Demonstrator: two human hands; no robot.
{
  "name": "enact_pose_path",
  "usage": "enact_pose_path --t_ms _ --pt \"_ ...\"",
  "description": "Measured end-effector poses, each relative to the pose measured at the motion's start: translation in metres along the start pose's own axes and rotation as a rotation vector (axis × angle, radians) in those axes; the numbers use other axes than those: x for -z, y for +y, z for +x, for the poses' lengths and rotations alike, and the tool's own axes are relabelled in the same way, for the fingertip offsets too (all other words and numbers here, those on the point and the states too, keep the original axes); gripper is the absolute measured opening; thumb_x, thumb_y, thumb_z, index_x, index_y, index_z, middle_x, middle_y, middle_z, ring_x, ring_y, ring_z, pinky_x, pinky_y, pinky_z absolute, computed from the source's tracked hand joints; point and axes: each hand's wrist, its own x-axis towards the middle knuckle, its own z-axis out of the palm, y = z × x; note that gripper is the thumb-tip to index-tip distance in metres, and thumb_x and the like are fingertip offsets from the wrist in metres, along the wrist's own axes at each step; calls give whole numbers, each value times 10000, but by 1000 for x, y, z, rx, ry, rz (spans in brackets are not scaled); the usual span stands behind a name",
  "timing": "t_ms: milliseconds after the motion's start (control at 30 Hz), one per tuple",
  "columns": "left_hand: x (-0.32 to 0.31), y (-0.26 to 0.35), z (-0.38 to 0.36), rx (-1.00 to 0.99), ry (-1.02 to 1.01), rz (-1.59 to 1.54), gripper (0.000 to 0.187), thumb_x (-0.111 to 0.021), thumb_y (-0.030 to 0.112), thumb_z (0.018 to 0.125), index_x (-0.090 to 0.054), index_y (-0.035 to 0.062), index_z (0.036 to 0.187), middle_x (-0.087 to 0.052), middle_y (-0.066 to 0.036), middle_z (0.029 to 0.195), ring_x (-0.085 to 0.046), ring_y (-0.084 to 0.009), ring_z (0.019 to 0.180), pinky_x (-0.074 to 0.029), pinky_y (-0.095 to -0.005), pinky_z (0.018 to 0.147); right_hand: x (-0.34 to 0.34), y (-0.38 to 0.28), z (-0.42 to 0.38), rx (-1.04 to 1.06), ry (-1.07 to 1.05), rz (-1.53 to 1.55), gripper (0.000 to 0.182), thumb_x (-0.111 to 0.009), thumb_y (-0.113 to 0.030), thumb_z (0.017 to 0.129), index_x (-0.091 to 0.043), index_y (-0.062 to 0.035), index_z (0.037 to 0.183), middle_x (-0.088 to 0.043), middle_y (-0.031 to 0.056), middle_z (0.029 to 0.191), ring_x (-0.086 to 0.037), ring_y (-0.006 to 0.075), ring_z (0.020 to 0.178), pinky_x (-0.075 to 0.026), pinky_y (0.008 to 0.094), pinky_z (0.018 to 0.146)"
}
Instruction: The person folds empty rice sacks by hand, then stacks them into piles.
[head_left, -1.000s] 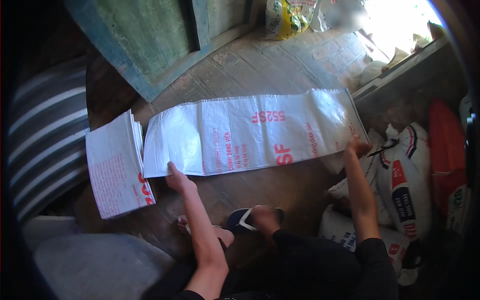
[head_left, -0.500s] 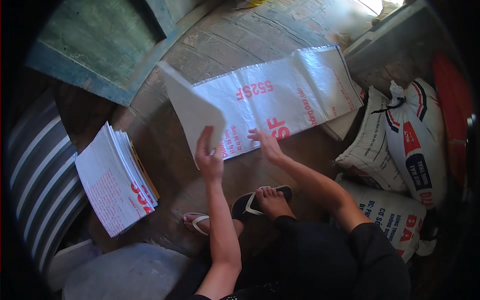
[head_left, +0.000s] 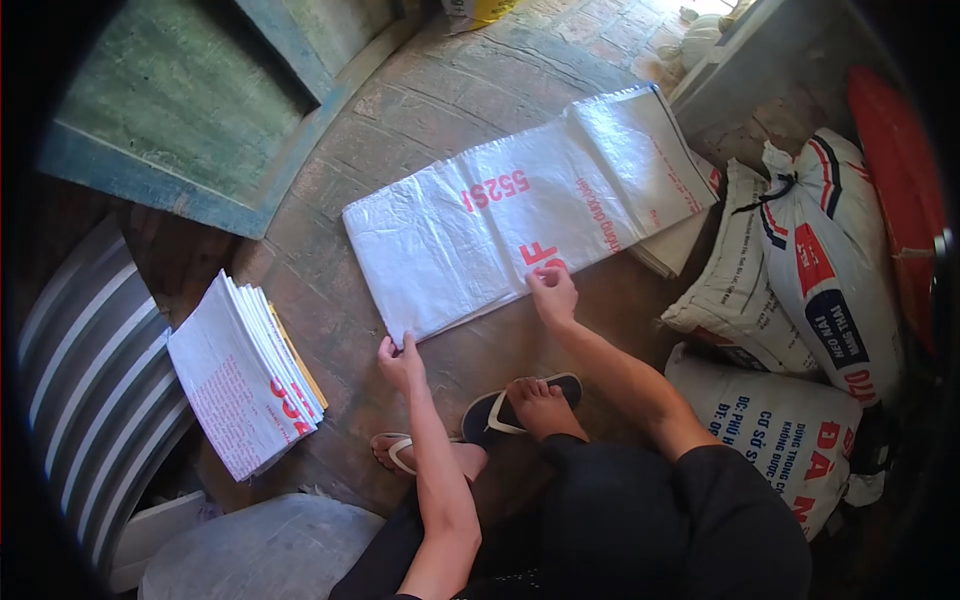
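Note:
A white plastic sack (head_left: 440,240) with red print lies on the brick floor, its left end folded over flat. My left hand (head_left: 403,364) pinches the sack's near left corner between thumb and fingers. At the near long edge, beside the red letters, my right hand (head_left: 551,294) has its thumb and fingers closed on the sack's edge. More sack material (head_left: 675,238) shows under its right end. On the left is a stack of folded sacks (head_left: 235,375), touched by neither hand.
Filled sacks (head_left: 820,260) and another printed sack (head_left: 765,425) stand at the right, near a red object (head_left: 895,190). A ribbed metal object (head_left: 95,390) is at the far left. A green door (head_left: 185,110) stands at the upper left. My sandalled feet (head_left: 535,405) are close below the sack.
The raised left flap of the sack has come down flat. My left hand has moved down to the near corner, and my right hand has moved right and closed on the near edge.

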Motion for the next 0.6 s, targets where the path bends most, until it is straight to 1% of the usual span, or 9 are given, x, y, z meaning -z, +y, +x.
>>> enact_pose_path --t_ms 67,100,200,233,300,400,467,533,600 --pt "0 7 -6 99 -30 -24 629 -834 317 770 -611 -79 1205 -639 -172 1114 -631 -267 971 -508 -384 886 3 7 13 -167 242 32 475 -832 -300 729 -645 -32 1073 -682 73 915 -669 166 805 -551 309 741" --pt "1 13 -8 154 -51 -67 626 -841 305 765 -612 -83 1199 -645 -156 1101 -633 -251 947 -510 -371 873 10 13 24 -271 134 85 594 -844 -371 766 -584 -7 1158 -635 111 1107 -661 185 901 -586 318 702" --pt "6 31 -9 299 -103 -302 491 -791 161 813 -610 -34 1225 -640 -90 1083 -627 -221 906 -528 -359 801 21 23 36 -416 69 274 644 -855 -366 759 -545 -8 1195 -621 111 1109 -661 189 892 -594 298 648" --pt "6 36 -12 347 -102 -453 462 -768 126 826 -608 -14 1236 -636 -86 1085 -625 -227 922 -533 -368 792 23 24 39 -448 57 310 679 -860 -371 756 -514 -16 1220 -606 102 1110 -644 201 909 -577 317 727" --pt "10 57 -21 380 -68 -689 407 -689 25 854 -602 47 1252 -615 -77 1099 -610 -250 983 -550 -399 757 26 22 45 -387 344 307 649 -862 -410 734 -538 -22 1140 -611 107 1050 -618 214 934 -525 345 826" --pt "24 78 -12 404 92 -729 423 -680 111 841 -594 63 1252 -607 -87 1157 -594 -229 1021 -531 -411 789 43 15 66 -374 671 474 630 -850 -442 740 -543 -15 1088 -608 116 1007 -599 223 953 -495 362 881" --pt "37 70 6 372 218 -772 440 -664 134 815 -584 -15 1222 -624 -148 1138 -632 -280 979 -547 -421 812 58 8 82 -392 786 616 644 -844 -448 745 -542 -3 1100 -615 127 1019 -604 224 962 -493 364 882" --pt "48 82 9 375 417 -875 469 -666 170 819 -563 -100 1188 -633 -195 1178 -646 -331 1042 -550 -461 898 79 4 87 -414 665 716 604 -840 -355 769 -536 36 1115 -637 135 1065 -622 217 958 -495 368 884" --pt "50 53 31 491 316 -1062 441 -668 183 851 -573 -90 1185 -631 -188 1206 -643 -322 1058 -536 -441 937 88 16 94 -377 452 869 587 -838 -283 781 -531 55 1149 -645 132 1090 -636 207 932 -515 357 846"
